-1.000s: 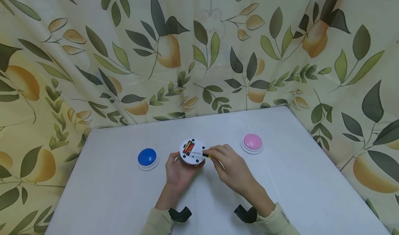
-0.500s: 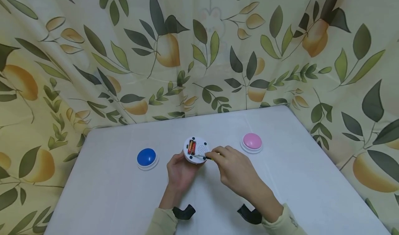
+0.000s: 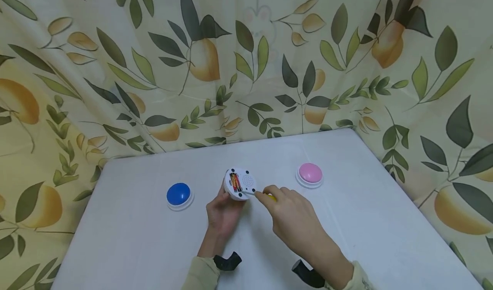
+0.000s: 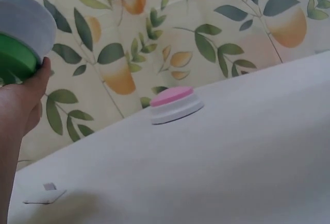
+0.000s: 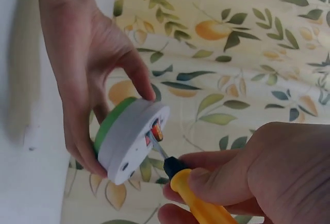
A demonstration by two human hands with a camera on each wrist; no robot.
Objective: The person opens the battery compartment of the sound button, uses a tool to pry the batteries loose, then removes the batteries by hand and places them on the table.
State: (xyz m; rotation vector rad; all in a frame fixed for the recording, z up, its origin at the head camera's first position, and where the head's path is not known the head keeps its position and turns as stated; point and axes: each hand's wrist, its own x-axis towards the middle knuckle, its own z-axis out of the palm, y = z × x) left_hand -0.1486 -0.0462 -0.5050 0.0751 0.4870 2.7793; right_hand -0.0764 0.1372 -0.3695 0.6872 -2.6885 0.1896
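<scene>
My left hand [image 3: 224, 215] grips a white round push button [image 3: 246, 179] by its rim, underside up. Two red-and-black batteries [image 3: 235, 181] show in its uncovered compartment. The green dome [image 5: 111, 121] on its other face points toward my left palm in the right wrist view. Between the thumb and fingers of my right hand [image 3: 296, 221] is a screwdriver [image 5: 198, 195] with a yellow handle and black collar. Its metal shaft [image 5: 159, 147] reaches to the edge of the battery compartment, the tip right at the batteries.
A blue push button [image 3: 179, 194] stands on the white table [image 3: 135, 238] at the left, a pink one [image 3: 310, 173] at the right. A small flat white piece [image 4: 45, 196] lies on the table. Behind hangs a leaf-and-fruit patterned curtain [image 3: 239, 67].
The push button has turned and tilted a little in my left hand. My right hand has lowered slightly, with the screwdriver tip staying by the batteries.
</scene>
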